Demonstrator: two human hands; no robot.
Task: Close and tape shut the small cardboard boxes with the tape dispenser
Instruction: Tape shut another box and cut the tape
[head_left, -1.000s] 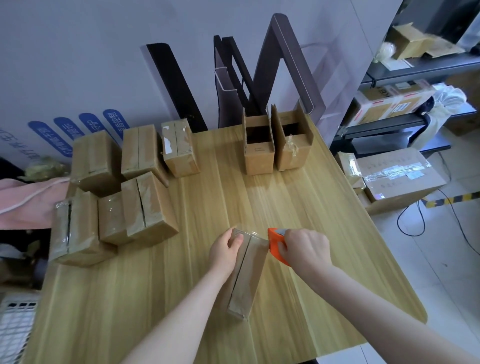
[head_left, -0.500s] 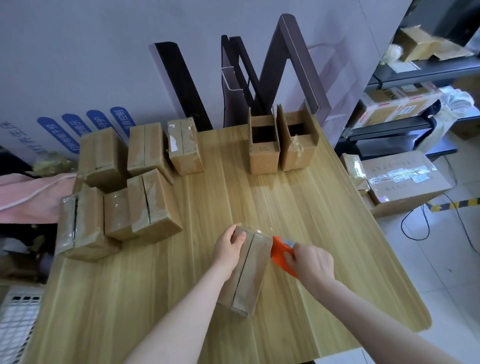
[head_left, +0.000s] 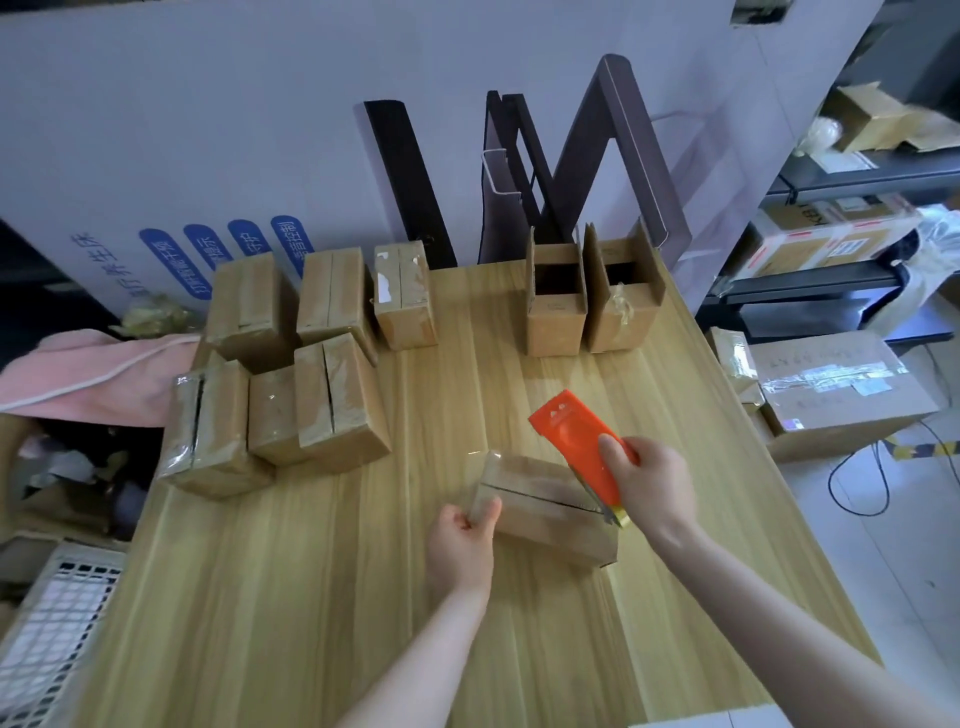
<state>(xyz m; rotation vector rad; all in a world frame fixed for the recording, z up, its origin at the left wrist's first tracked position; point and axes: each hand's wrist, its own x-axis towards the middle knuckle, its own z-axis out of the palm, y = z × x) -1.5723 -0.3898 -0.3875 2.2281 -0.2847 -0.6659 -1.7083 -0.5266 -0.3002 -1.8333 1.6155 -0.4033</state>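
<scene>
One box (head_left: 545, 512) lies on its side at the front middle of the table (head_left: 363, 597), long axis running left to right, flaps closed, dark seam line visible along the top face. Glossy tape covers the top; a loose clear tab sticks up past the left end.

Left hand (head_left: 462, 540): gripping the left end of the box, thumb curled over the top edge, the other fingers hidden beneath.

Right hand (head_left: 649, 488): wrapped round the orange dispenser (head_left: 576, 447), thumb across its flat side. Dispenser is tilted, upper end pointing away and to the left, lower toothed end touching the top of the box at its right end (the tape roll itself is not visible).

Hands are apart, one at each end of the box.

Left rear of the table: six shut boxes (head_left: 337, 400) with tape on them, packed close in two rows. Back edge, right of middle: two open boxes (head_left: 556, 306) upright and side by side, flaps standing up.

Dark boards (head_left: 410, 182) lean on the wall behind the table. Pink cloth (head_left: 78, 374) off the left edge, white mesh crate (head_left: 47, 623) below it. To the right, shelves (head_left: 857, 182) with cartons, and a large taped carton (head_left: 841, 395) on the floor
</scene>
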